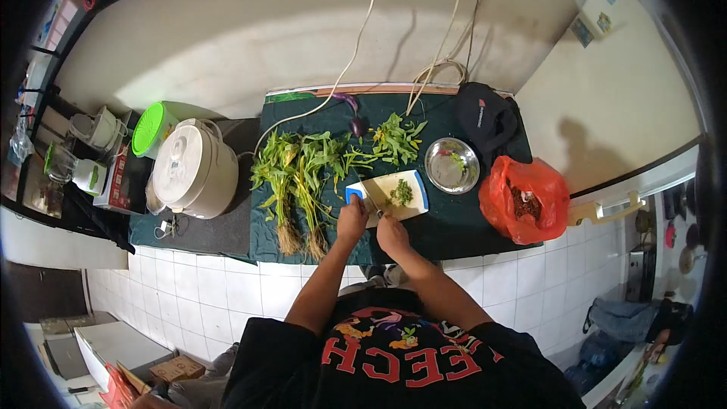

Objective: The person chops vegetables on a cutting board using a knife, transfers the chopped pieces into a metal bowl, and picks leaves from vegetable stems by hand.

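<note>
A white cutting board [413, 179] with blue ends lies on the dark green cloth, bearing a small pile of chopped greens [401, 193]. My left hand [352, 220] is closed at the board's left end; what its fingers hold is too small to make out. Just beside it, my right hand [392, 234] is wrapped round the handle of a knife [370, 195], whose blade points up and left over the board. Bunches of leafy greens with roots [309, 167] lie left of the board, and loose leafy sprigs [397, 138] lie behind it.
A steel bowl [452, 166] with some green bits stands right of the board. Farther right are a red plastic bag [522, 201] and a black cap [486, 116]. A purple eggplant [357, 126] lies at the back; a white rice cooker [198, 170] stands left.
</note>
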Available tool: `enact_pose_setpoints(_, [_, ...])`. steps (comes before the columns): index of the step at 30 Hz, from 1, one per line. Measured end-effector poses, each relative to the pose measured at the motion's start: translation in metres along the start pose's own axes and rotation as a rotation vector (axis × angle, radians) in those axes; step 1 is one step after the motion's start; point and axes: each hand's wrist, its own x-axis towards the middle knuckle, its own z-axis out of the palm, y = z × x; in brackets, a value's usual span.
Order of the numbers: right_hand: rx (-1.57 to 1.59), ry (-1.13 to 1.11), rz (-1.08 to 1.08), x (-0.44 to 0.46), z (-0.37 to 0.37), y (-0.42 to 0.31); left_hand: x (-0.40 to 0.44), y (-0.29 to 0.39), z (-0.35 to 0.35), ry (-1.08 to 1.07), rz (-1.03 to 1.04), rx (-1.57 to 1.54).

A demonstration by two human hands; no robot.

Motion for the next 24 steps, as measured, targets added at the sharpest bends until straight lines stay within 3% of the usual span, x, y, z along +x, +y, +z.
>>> enact_pose_setpoints(3, [-0.009, 0.01, -0.068, 0.005, -0.005, -0.011, 0.004, 0.003, -0.001, 0.035, -0.028, 0.127])
enact_pose_setpoints(9, [0.042, 0.014, 0.075, -0.008, 0.01, 0.0, 0.0, 0.011, -0.007, 0.041, -0.088, 0.14])
enact_pose_setpoints(15, [-0.008, 0.113, -0.141, -0.003, 0.009, -0.003, -0.004, 0.015, -0.008, 0.059, -0.034, 0.195])
enact_pose_setpoints(17, [0.053, 0.036, -0.001, -0.013, 0.018, -0.001, -0.006, 0.013, -0.009, 0.054, -0.014, 0.195])
enact_pose_setpoints(24, [0.023, -0.008, 0.034, -0.009, 0.006, 0.003, 0.0, 0.004, 0.005, 0.069, -0.026, 0.212])
